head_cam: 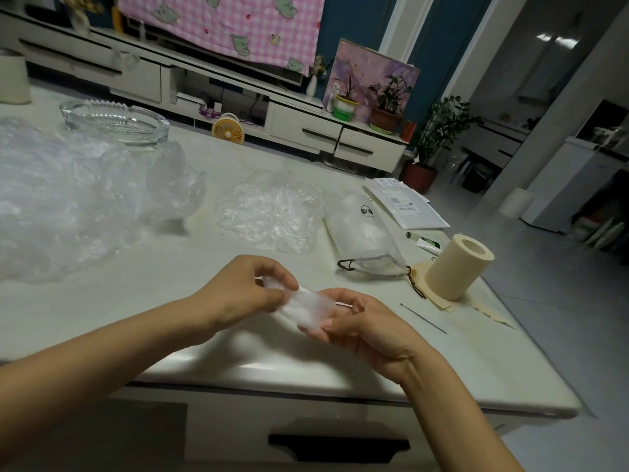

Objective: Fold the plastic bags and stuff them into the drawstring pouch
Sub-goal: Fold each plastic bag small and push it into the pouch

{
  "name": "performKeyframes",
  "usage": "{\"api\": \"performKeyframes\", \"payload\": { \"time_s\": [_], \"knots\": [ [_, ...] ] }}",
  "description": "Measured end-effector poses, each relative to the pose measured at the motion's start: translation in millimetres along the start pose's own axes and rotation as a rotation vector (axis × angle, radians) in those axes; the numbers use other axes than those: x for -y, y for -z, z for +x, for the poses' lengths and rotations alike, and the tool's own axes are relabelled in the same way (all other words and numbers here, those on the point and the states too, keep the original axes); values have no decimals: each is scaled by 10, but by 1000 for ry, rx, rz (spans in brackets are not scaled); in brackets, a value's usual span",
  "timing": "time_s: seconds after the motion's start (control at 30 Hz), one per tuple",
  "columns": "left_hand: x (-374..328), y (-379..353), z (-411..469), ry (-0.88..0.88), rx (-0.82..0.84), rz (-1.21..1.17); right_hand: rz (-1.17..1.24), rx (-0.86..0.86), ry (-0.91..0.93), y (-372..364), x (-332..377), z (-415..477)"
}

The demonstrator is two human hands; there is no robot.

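Living-room furniture fills the top of the frame: a long low cabinet (306, 127) under a pink checked cloth, with potted plants at upper right. Below it a pale table (119, 301) takes up most of the view.

At the left edge lies a big heap of clear bags (58, 199), crumpled and not yet folded. One loose bag (272, 212) sits apart at the centre. Just right of it lies the pouch (364, 233), translucent and already bulging, its mouth turned toward the bottom of the frame and its dark drawstring (347, 265) slack beside the opening. A cream roll (456, 267) stands to its lower right, an envelope (408, 206) lies above it, and a glass ashtray (115, 122) sits at upper left.

Low in the centre, both hands are raised above the table. The left hand (245, 291) pinches the upper-left end of a folded bag (306, 308), fingers curled over it. The right hand (360, 321) grips the lower-right end between thumb and fingers. The bag is down to a short, flat strip stretched between them.

This looks like the folding step for one bag, nearly done. The next move probably calls for a last fold or squeeze. Then one hand would carry the strip up and right to the pouch while the other spreads the slack mouth, since the pouch seems well filled.
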State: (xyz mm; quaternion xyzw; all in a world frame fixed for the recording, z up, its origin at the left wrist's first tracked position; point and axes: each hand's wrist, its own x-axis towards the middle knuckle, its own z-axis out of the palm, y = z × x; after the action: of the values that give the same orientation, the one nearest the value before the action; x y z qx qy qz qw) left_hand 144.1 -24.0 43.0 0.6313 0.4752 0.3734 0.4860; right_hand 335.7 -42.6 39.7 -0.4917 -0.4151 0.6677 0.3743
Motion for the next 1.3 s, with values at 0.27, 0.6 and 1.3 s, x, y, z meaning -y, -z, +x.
{"api": "performKeyframes", "payload": {
  "time_s": [0.27,0.6,1.3],
  "knots": [
    [-40,-13,-32,-121,68,157,-268,-45,197,10,38,-5],
    [-77,105,79,-125,-2,66,-524,98,105,57,86,-119],
    [-40,-219,150,9,201,-279,-449,59,200,104,10,-102]
  ]
}}
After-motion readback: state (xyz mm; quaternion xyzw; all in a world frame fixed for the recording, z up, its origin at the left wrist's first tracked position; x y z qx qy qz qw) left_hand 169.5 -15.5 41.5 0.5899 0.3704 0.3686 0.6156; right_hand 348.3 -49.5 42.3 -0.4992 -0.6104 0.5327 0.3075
